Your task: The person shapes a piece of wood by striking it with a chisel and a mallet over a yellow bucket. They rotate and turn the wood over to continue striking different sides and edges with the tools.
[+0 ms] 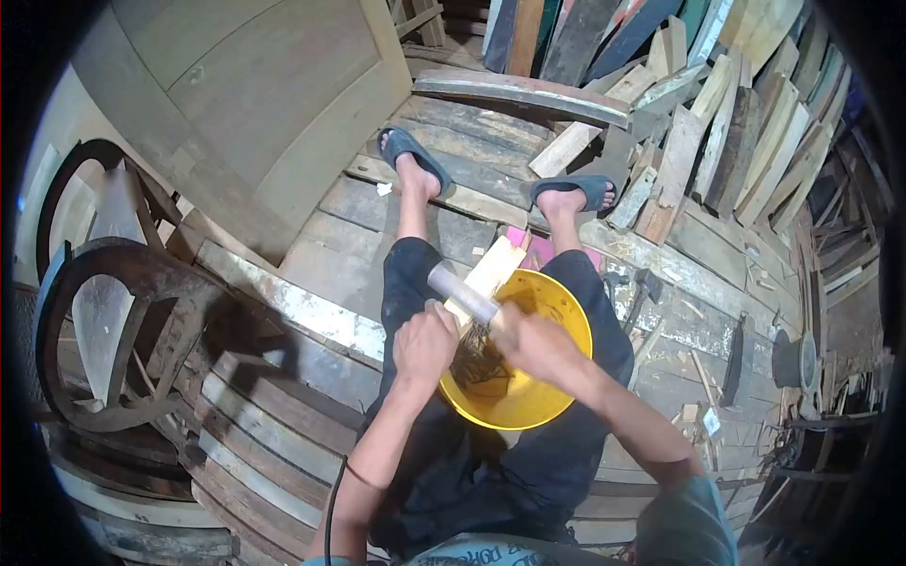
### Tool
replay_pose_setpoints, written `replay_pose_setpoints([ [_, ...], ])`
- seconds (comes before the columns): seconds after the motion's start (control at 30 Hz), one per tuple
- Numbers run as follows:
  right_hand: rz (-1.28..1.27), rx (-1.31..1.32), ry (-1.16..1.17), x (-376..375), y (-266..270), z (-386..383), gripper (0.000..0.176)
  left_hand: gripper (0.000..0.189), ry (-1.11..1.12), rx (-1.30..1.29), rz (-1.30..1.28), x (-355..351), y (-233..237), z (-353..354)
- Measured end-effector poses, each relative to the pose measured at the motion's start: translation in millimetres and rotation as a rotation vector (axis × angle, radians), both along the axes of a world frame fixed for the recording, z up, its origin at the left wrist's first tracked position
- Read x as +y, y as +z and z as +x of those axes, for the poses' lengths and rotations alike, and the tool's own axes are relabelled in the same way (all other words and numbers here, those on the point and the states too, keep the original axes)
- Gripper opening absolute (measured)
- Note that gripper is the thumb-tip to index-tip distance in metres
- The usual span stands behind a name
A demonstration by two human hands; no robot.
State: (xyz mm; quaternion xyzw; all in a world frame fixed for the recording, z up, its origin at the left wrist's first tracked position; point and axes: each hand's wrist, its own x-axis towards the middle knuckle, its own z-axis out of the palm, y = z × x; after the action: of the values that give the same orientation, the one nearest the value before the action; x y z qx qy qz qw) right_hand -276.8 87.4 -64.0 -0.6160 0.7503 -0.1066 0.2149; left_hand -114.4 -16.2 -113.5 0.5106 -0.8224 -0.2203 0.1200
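Note:
My right hand (538, 347) is closed around a grey, bar-shaped tool (461, 291), blurred by motion, whose exact kind I cannot make out. The tool crosses over a pale piece of wood (500, 264) above the yellow bucket (510, 412). At the near end of the wood, my left hand (425, 341) is closed on it, the fingers partly hidden. Between my thighs sits the bucket, with thin dark pieces like nails (479, 366) at its bottom.
A pink item (543, 249) lies beyond the bucket. Dark tools (645, 291) and wood scraps lie on the plank floor at right. Stacked offcuts (689, 151) stand at upper right, a large wooden panel (274, 104) at upper left, and a curved dark frame (61, 330) at left.

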Motion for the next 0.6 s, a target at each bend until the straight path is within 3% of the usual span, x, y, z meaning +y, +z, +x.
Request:
replay_pose_setpoints([
  [0.1, -0.071, 0.012, -0.073, -17, 4, -36, 0.032, 0.034, -0.01, 0.012, -0.034, 1, 2, -1],
  [0.13, -0.039, 0.093, -0.284, -25, -4, -50, 0.031, 0.033, -0.014, 0.038, -0.032, 2, 1, 0],
  [0.17, -0.05, 0.054, -0.304, -27, -10, -54, 0.033, 0.033, -0.015, 0.024, -0.028, 7, -2, 3],
  [0.23, -0.159, -0.022, -0.108, -15, -1, -27, 0.038, 0.032, -0.001, 0.009, -0.06, 1, -4, 1],
  [0.27, -0.255, 0.12, 0.061, 0, -22, -22, 0.041, 0.032, 0.005, 0.031, -0.054, 0, -5, 1],
  [0.33, 0.028, 0.038, -0.113, -12, 15, -33, 0.038, 0.033, -0.015, 0.019, -0.043, 0, -6, -2],
  [0.37, 0.154, 0.096, -0.277, -20, -5, -65, 0.034, 0.037, -0.003, 0.003, 0.011, 1, -3, -2],
  [0.4, -0.02, 0.12, -0.322, -20, -22, -95, 0.033, 0.033, -0.069, -0.041, -0.033, 2, -8, -1],
  [0.43, 0.014, 0.176, -0.32, -22, -28, -120, 0.034, 0.03, -0.122, -0.047, -0.076, 5, -10, -2],
  [0.47, 0.018, 0.122, -0.326, -18, -23, -128, 0.039, 0.028, -0.062, 0.016, 0.062, 4, -4, -3],
  [0.5, 0.017, 0.002, -0.112, -20, -36, -149, 0.05, 0.027, -0.119, -0.001, 0.01, 6, 12, 2],
  [0.53, -0.067, -0.121, -0.313, -12, -54, -158, 0.057, 0.026, -0.126, 0.05, 0.039, 2, -10, -8],
  [0.57, -0.153, -0.469, -0.275, -13, -75, -173, 0.054, 0.022, -0.064, 0.127, 0.13, 3, -17, -15],
  [0.6, -0.212, -0.552, -0.282, -19, -82, -182, 0.053, 0.019, -0.034, 0.166, 0.106, 4, -13, -17],
])
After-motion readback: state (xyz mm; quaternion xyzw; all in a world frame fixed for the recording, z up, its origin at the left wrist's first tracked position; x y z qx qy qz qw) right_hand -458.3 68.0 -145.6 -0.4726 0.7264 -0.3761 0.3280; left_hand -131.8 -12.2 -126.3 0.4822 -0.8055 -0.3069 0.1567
